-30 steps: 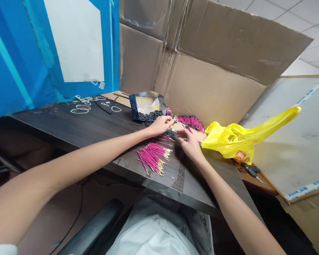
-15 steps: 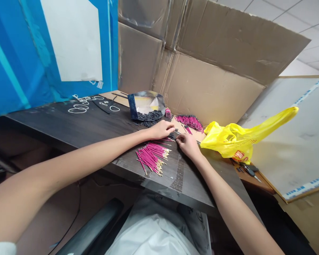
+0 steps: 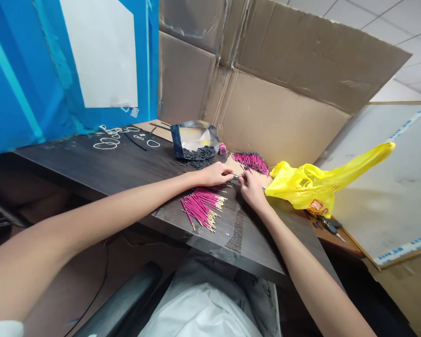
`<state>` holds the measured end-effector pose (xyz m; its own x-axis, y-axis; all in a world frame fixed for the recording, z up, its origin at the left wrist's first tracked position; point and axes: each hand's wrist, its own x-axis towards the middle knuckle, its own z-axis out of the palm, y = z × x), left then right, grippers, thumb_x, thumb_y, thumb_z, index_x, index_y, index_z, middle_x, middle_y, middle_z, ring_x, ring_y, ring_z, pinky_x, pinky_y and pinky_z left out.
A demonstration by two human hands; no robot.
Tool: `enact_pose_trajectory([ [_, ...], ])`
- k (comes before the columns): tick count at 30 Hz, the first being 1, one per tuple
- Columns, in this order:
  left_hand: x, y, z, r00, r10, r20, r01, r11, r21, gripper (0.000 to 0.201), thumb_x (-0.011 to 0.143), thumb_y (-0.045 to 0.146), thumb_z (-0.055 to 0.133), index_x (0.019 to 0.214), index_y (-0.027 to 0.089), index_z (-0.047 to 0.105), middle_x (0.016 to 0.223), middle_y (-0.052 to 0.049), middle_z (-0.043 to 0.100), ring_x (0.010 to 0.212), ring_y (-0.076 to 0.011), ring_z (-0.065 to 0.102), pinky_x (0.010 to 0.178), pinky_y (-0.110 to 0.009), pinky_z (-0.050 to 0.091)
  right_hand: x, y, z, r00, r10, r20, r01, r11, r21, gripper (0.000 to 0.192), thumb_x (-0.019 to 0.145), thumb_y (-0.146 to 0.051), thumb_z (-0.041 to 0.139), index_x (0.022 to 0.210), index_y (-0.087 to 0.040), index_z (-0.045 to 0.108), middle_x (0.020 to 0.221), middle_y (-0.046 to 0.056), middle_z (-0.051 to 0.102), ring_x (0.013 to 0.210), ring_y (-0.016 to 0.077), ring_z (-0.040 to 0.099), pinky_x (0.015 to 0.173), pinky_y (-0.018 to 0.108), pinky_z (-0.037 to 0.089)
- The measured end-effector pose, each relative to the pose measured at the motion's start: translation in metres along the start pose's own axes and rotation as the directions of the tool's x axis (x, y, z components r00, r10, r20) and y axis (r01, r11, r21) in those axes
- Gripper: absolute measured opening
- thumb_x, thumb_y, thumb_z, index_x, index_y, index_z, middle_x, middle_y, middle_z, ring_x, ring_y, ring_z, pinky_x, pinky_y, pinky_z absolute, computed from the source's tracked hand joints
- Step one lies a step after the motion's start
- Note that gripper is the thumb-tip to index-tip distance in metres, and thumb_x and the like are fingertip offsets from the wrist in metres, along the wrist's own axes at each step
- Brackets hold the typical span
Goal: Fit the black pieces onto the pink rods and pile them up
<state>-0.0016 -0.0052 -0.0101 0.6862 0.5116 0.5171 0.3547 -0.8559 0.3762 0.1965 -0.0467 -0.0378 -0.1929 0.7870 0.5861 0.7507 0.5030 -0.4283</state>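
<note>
My left hand [image 3: 218, 174] is closed at the middle of the dark table [image 3: 126, 168], its fingertips pinching near one end of a thin silvery rod [image 3: 235, 177]. Close by on the right, my right hand [image 3: 251, 188] is closed too, its fingers at the rod's other end. What each fingertip grips is small and mostly hidden. Magenta sticks with gold-coloured tips [image 3: 199, 206] lie loose in front of my left hand. Behind it, short black tubes [image 3: 201, 164] spill from an opened clear-fronted pouch [image 3: 193, 132].
Beyond my hands lie more magenta sticks with dark ends [image 3: 251, 162] and a small bundle [image 3: 222, 150]. A yellow plastic bag [image 3: 301, 187] sits at the right, keys [image 3: 333, 228] below it. White rings [image 3: 105, 143] lie at the left. Cardboard panels [image 3: 280, 103] stand behind.
My right hand has moved slightly away from me and to the right. My left hand has shifted slightly right, and the silvery rod now shows between the hands.
</note>
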Motion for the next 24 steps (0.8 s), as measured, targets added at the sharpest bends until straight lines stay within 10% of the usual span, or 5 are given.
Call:
enact_pose_trajectory([
  [24, 0.001, -0.0027, 0.0004, 1.0, 0.003, 0.016, -0.002, 0.999, -0.051, 0.029, 0.087, 0.028, 0.052, 0.062, 0.016, 0.053, 0.055, 0.004, 0.045, 0.055, -0.01, 0.038, 0.058, -0.027, 0.025, 0.0002, -0.0075, -0.0076, 0.995, 0.015, -0.094, -0.002, 0.991, 0.137, 0.014, 0.088, -0.032, 0.05, 0.079, -0.022, 0.053, 0.08, 0.004, 0.063, 0.08, 0.0215, 0.058, 0.077, 0.034, 0.045],
])
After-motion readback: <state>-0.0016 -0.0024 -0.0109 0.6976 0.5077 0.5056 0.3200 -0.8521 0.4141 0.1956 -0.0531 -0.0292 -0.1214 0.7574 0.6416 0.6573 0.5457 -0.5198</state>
